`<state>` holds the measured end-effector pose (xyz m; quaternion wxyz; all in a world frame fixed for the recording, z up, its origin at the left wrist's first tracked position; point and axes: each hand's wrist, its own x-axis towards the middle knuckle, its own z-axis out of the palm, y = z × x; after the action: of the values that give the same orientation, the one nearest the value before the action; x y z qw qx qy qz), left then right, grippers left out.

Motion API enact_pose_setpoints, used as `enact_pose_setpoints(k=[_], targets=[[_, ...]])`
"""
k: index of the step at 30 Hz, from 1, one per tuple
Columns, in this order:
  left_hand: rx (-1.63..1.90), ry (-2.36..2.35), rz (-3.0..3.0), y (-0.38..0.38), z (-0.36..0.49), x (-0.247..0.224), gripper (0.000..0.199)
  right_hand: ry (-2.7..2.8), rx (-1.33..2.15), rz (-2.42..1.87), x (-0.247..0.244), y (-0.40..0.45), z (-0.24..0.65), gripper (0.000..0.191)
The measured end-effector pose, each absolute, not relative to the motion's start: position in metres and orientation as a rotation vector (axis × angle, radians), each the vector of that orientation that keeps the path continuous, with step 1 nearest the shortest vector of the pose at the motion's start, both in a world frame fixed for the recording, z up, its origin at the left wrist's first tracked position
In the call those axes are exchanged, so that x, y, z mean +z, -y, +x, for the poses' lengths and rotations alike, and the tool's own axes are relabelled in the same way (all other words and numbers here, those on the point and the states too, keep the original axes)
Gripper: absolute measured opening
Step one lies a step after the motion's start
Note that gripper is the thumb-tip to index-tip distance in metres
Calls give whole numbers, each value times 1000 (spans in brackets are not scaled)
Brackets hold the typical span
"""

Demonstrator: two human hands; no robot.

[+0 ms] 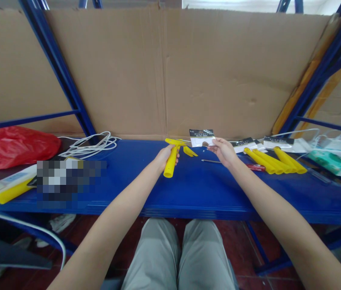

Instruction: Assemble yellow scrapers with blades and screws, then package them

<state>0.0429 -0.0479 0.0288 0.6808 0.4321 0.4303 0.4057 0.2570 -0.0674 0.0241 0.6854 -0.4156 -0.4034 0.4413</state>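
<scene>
My left hand (164,158) is wrapped round a yellow tool handle (169,166) with a crosspiece at its top, held above the blue table (206,193). My right hand (223,150) pinches the lower right corner of a small clear packet (200,139) with a black printed header. Between the hands, small yellow pieces (190,151) show just right of the handle. A thin screwdriver shaft (211,161) lies under my right wrist, and its red handle (255,167) shows beyond the forearm.
Several yellow tubes (267,161) and black-headed packets (278,141) lie at the right. White cable (98,145), a red bag (16,147) and a blurred dark item (64,179) are at the left. Cardboard (164,72) stands behind, between blue posts.
</scene>
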Motion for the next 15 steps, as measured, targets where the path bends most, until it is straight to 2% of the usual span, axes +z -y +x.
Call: enact_pose_setpoints(k=[7, 15], targets=[[1423, -1030, 660, 35, 36, 28, 21, 1081, 1034, -903, 15, 67, 247, 8], [1548, -1050, 603, 37, 32, 32, 28, 1256, 1138, -896, 8, 74, 233, 16]])
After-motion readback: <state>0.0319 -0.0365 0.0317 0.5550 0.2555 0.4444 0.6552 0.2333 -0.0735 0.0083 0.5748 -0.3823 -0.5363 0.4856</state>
